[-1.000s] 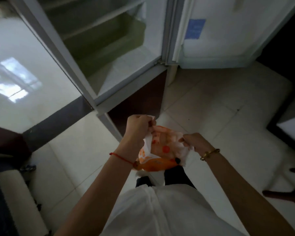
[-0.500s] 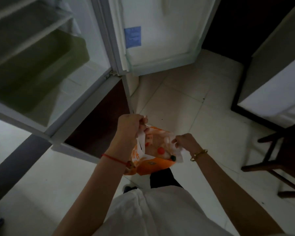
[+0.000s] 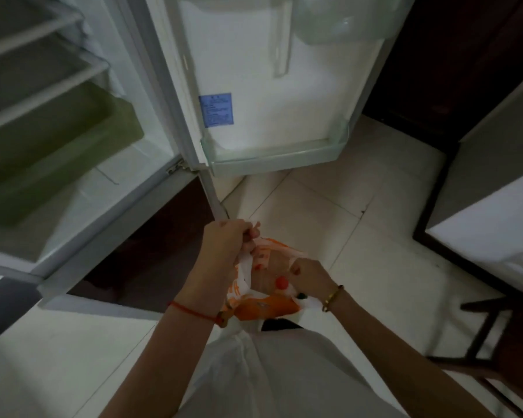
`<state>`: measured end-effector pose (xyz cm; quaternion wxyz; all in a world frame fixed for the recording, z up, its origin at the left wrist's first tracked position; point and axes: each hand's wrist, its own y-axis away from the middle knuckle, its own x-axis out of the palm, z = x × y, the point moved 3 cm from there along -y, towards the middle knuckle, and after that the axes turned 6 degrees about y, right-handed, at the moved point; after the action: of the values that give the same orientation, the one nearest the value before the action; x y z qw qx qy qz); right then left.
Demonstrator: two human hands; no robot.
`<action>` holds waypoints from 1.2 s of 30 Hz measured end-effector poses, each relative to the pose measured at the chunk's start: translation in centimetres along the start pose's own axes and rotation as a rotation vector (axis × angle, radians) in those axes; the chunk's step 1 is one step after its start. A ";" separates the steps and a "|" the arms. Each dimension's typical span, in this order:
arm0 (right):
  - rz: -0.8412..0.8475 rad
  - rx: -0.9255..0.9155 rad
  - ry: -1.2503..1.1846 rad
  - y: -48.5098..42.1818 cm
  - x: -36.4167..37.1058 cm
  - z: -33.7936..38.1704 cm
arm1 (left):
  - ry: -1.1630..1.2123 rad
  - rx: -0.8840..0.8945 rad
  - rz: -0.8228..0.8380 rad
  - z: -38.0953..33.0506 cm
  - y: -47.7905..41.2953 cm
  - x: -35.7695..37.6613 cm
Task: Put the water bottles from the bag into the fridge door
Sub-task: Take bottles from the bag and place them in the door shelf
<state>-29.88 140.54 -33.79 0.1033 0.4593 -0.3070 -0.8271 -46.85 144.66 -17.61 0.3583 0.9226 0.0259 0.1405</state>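
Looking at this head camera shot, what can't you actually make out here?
- Head view, bag: its contents are hidden by crumpled plastic, left hand and right hand; only a red cap shows.
- Upper door shelf: cut by the top edge.
- Blue label: print too small.

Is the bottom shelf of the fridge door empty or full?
Empty. The bottom door shelf shows only its clear rim and white floor; no bottle stands in it. Both hands still hold the bag.
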 end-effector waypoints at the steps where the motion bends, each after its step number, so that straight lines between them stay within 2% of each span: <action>1: 0.035 -0.008 -0.039 -0.9 0.0 -0.1 | 0.018 0.010 0.001 -0.3 -0.2 0.5; 5: 0.078 -0.005 0.006 -4.9 0.4 -1.1 | 0.098 0.045 0.012 -1.2 -0.6 2.3; 11: 0.047 0.043 -0.045 -8.8 -0.9 -1.7 | 0.109 0.021 0.027 -2.9 -1.6 4.4; 16: -0.058 -0.005 -0.075 -9.1 -2.1 -1.3 | 0.128 0.057 -0.021 -4.7 -2.5 4.5; 26: -0.238 -0.150 -0.067 -7.1 -5.5 3.6 | 0.187 0.102 0.028 -8.5 -3.5 2.6; 32: -0.494 -0.359 -0.111 -5.2 -8.9 6.8 | 0.223 0.069 0.042 -9.2 -3.5 2.8; 36: -0.589 -0.380 -0.107 -4.2 -12.6 9.2 | 0.247 0.097 0.042 -10.1 -4.3 3.1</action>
<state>-29.98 153.37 -23.98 -0.0722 0.4568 -0.0070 -0.8866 -46.47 154.85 -12.63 0.3042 0.9149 0.0571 0.2590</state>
